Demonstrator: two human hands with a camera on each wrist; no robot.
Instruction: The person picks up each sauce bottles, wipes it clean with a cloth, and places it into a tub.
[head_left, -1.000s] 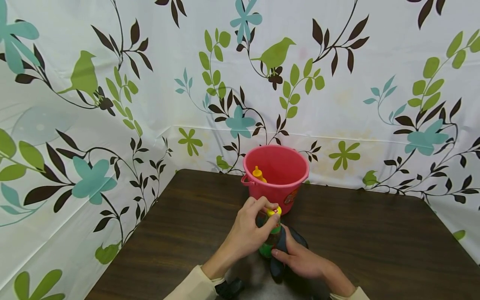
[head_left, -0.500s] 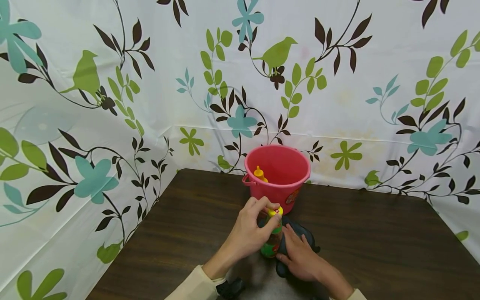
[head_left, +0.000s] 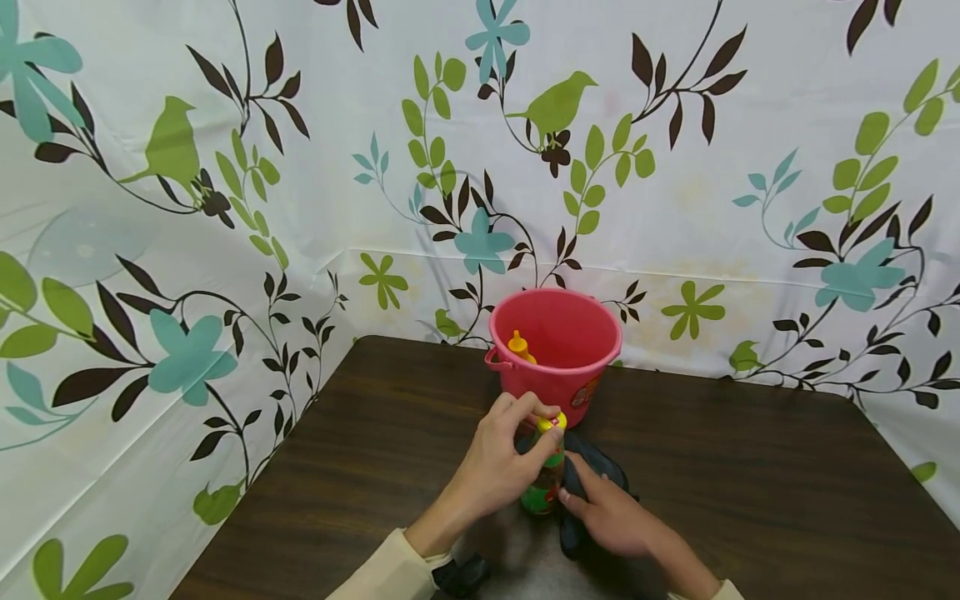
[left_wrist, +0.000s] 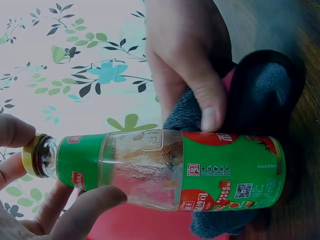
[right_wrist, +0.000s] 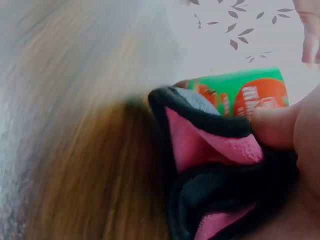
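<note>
A glass ketchup bottle [head_left: 542, 493] with green and red labels and a yellow cap stands upright on the table. My left hand [head_left: 495, 458] pinches it at the cap and neck. Just right of the bottle, my right hand [head_left: 618, 512] holds a dark grey cleaning cloth [head_left: 592, 458] against its lower side. In the left wrist view, the right thumb [left_wrist: 212, 107] presses the cloth next to the red label. Black edging and a pink inner face show on the folded cloth [right_wrist: 215, 145] in the right wrist view. Some reddish-brown residue coats the clear glass inside.
Behind the bottle stands a pink bucket [head_left: 558, 379] with a yellow nozzle-topped bottle [head_left: 519, 344] inside. A small black object [head_left: 461, 575] sits by the left wrist. The dark wooden table [head_left: 750, 467] meets a patterned curtain [head_left: 675, 208] at the back and left.
The right hand's fingers went from wrapping the cloth at the bottle to lying flat on it, and now curl round it again beside the bottle. The left hand stays at the cap.
</note>
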